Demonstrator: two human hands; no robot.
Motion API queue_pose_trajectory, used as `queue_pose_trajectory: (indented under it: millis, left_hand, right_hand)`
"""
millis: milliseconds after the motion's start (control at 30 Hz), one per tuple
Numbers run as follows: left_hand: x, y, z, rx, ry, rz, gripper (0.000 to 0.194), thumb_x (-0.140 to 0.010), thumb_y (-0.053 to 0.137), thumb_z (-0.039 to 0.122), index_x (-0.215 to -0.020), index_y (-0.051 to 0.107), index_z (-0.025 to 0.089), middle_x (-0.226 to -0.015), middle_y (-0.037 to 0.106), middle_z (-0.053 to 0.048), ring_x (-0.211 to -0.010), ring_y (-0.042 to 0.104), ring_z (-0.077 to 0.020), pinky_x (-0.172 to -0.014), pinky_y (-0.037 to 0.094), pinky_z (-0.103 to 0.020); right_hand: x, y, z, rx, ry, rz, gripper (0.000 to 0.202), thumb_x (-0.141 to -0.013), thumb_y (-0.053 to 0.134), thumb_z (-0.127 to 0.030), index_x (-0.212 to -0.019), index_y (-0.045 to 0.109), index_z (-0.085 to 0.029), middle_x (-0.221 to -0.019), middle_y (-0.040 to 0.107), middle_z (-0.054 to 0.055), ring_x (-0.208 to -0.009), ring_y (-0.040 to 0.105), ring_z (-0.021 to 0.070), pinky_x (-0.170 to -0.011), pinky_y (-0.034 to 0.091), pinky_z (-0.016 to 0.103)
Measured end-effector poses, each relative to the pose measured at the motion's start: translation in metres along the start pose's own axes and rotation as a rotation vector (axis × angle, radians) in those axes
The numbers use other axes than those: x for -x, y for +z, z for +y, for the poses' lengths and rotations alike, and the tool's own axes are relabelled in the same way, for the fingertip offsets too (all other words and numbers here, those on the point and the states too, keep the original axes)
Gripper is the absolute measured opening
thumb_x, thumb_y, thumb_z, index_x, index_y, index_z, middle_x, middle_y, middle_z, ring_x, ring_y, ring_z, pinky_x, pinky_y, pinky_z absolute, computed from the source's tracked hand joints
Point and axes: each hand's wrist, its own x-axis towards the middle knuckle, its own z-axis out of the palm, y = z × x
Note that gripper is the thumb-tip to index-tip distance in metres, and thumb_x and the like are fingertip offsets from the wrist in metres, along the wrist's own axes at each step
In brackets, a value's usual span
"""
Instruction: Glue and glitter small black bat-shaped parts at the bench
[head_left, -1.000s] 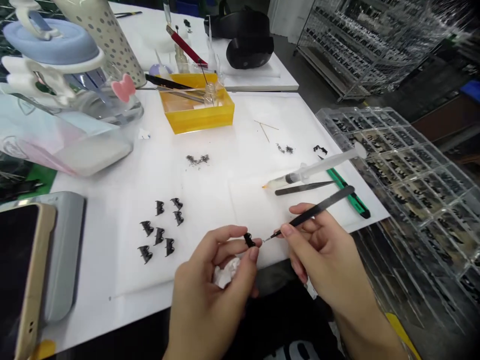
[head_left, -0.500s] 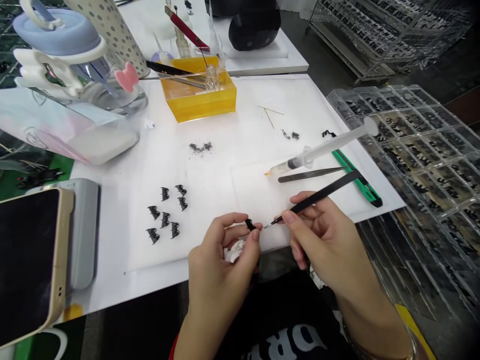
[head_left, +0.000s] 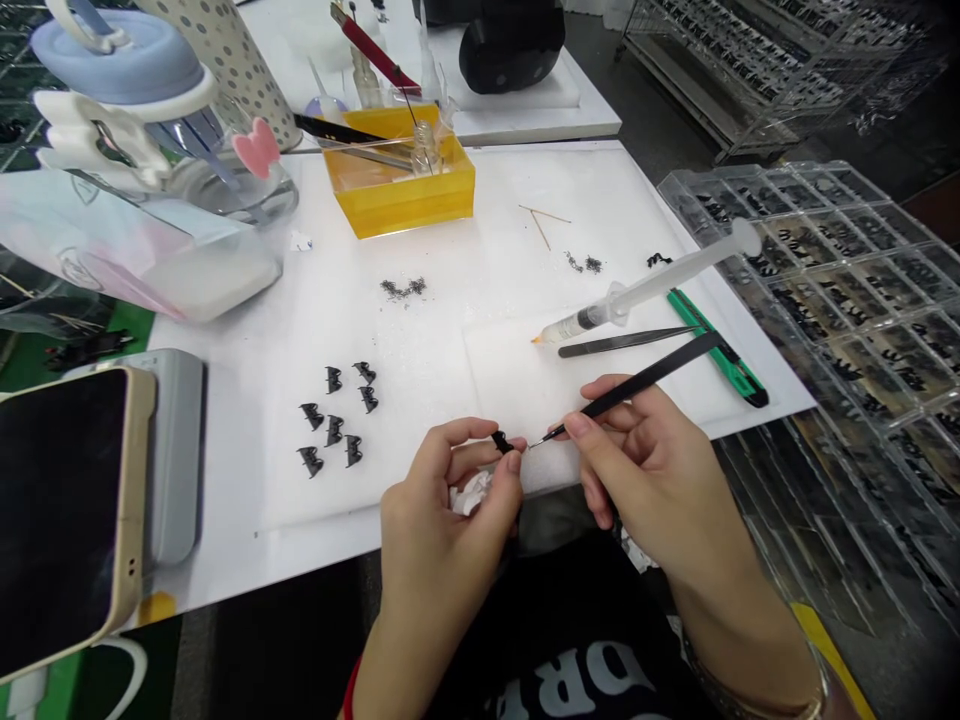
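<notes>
Between the fingertips of my left hand (head_left: 450,500) is a small black piece (head_left: 502,441), partly hidden by the fingers. A crumpled white tissue (head_left: 471,493) is tucked in the same palm. My right hand (head_left: 637,460) is closed on black tweezers (head_left: 630,390), their fine tip pointing left, a little short of the left fingertips. Something tiny may be at that tip, too small to make out. Several bat-shaped black pieces (head_left: 334,430) stand on the white mat to the left.
Beyond the hands lie a syringe (head_left: 645,285), grey tweezers (head_left: 626,342) and a green cutter (head_left: 724,355). Tiny dark bits (head_left: 405,289) sit before a yellow box (head_left: 409,205). A phone (head_left: 67,510) is at left, compartment trays (head_left: 847,270) at right.
The whole view has shifted slightly, so the table things appear a little higher. Both hands keep almost the same pose, with the tweezers' tip still close to the left fingertips.
</notes>
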Motion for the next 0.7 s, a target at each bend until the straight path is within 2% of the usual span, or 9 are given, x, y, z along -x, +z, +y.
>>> queue_pose_trajectory:
  millis: [233,433,567,700]
  left_hand:
    - [0.001,0.000,0.001,-0.012,0.009,0.006,0.019,-0.076,0.071,0.026,-0.091,0.061,0.021,-0.074,0.074,0.002,-0.038,0.054,-0.0073,-0.039,0.042,-0.017]
    - [0.001,0.003,0.000,0.048,-0.023,0.014,0.019,-0.076,0.073,0.026,-0.089,0.060,0.021,-0.072,0.072,0.002,-0.038,0.053,-0.0066,-0.037,0.040,-0.016]
    - [0.004,0.005,-0.003,0.172,-0.060,0.074,0.022,-0.076,0.074,0.025,-0.090,0.057,0.020,-0.077,0.073,0.001,-0.038,0.053,-0.0056,-0.033,0.036,-0.014]
    - [0.005,0.006,-0.005,0.228,-0.064,0.069,0.023,-0.075,0.074,0.024,-0.089,0.056,0.020,-0.077,0.074,0.001,-0.039,0.056,-0.0051,-0.033,0.038,-0.013]
  right_hand:
    - [-0.002,0.001,0.000,0.004,0.004,0.005,0.023,-0.084,0.062,-0.034,-0.096,0.047,-0.022,-0.060,0.058,-0.008,-0.032,0.046,0.0044,-0.029,0.035,0.015]
    - [0.000,-0.001,0.000,-0.092,-0.038,0.022,0.019,-0.084,0.063,-0.031,-0.095,0.050,-0.023,-0.066,0.060,-0.006,-0.036,0.046,0.0037,-0.031,0.035,0.015]
    - [0.006,0.008,-0.001,-0.259,-0.104,0.079,0.012,-0.085,0.063,-0.025,-0.093,0.053,-0.025,-0.057,0.051,-0.009,-0.037,0.041,0.0030,-0.034,0.034,0.016]
    - [0.008,0.022,-0.001,-0.270,-0.111,0.075,0.014,-0.085,0.064,-0.026,-0.092,0.052,-0.025,-0.065,0.056,-0.006,-0.038,0.042,0.0032,-0.034,0.033,0.018]
